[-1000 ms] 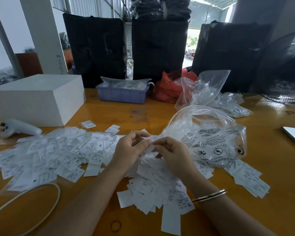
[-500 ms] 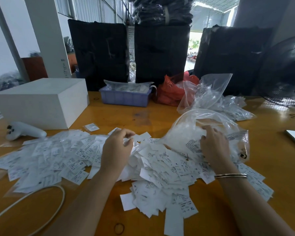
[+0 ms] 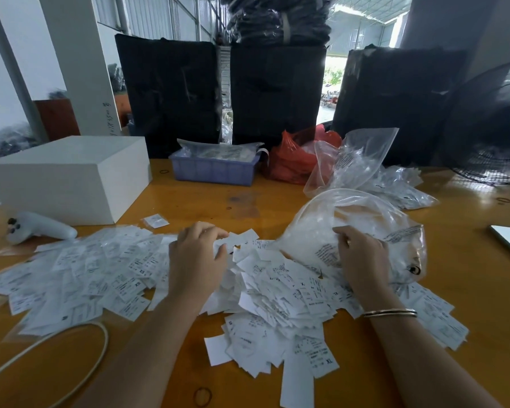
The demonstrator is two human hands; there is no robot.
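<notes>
My left hand (image 3: 196,260) lies on the heap of white labels (image 3: 277,290) spread across the counter (image 3: 248,201), fingers curled; whether they pinch one I cannot tell. My right hand (image 3: 362,260) has its fingers gripping the clear bag (image 3: 321,219), which rests on the heap's right side.

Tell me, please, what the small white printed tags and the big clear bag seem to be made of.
Small white printed tags: probably matte paper or satin label stock; flat, crisp-cut, no glare. Big clear bag: thin glossy plastic film; see-through, crinkled, catching highlights.
</notes>
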